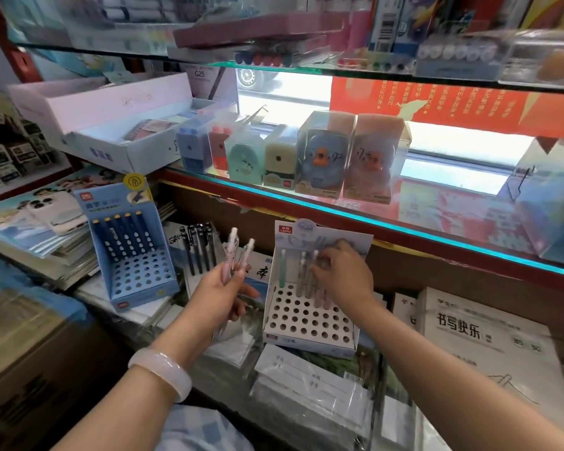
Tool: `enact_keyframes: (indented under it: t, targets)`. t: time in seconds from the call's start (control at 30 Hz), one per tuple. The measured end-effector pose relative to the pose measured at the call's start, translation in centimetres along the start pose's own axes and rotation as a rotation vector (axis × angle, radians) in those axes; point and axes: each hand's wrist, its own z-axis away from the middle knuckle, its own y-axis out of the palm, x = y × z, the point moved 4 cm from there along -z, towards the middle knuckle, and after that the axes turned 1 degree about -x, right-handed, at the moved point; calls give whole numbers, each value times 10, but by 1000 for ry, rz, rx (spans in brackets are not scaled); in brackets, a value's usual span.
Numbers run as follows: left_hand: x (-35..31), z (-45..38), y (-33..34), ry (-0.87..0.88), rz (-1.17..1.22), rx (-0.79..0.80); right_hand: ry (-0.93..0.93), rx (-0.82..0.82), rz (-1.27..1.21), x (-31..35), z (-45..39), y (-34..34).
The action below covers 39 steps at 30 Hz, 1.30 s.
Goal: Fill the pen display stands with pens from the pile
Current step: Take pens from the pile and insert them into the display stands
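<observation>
A white pen display stand [306, 320] with rows of round holes sits at the centre, several pale pens upright in its back row. My right hand [345, 275] reaches over that back row and its fingertips pinch the top of one pen [315, 271] standing there. My left hand [222, 288] hovers left of the stand and grips a small bunch of pale pink pens [233, 255], tips down. A blue display stand [134, 255] further left holds several dark blue pens [124, 236] in its back row.
Black pens [199, 249] stand in a holder behind my left hand. A glass shelf [372, 219] with boxed sharpeners overhangs the stands. Stacked notebooks [43, 229] lie left, white boxes [485, 346] right, wrapped paper packs [313, 388] in front.
</observation>
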Motion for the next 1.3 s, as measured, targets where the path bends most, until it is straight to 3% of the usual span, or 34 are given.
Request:
enact_keyframes:
  t: [0.2, 0.47, 0.7, 0.8, 0.97, 1.07, 1.17, 1.3]
  targets:
    - [1, 1, -1, 0, 8, 1, 0, -39, -58, 2, 0, -2]
    - [-1, 4, 3, -27, 36, 30, 59, -11, 177, 3, 2, 4]
    - [-6, 9, 3, -89, 154, 73, 88, 15, 151, 8, 3, -2]
    - [-6, 11, 3, -96, 161, 84, 40, -21, -93, 23, 4, -8]
    - [-6, 11, 9, -76, 98, 123, 130, 395, -678, 61, 10, -4]
    - [-4, 10, 11, -74, 83, 118, 180, 457, -829, 64, 13, -5]
    - [0, 7, 10, -87, 68, 88, 146, 400, -778, 59, 10, -19]
    - [3, 7, 7, -59, -76, 23, 28, 131, -556, 37, -1, -47]
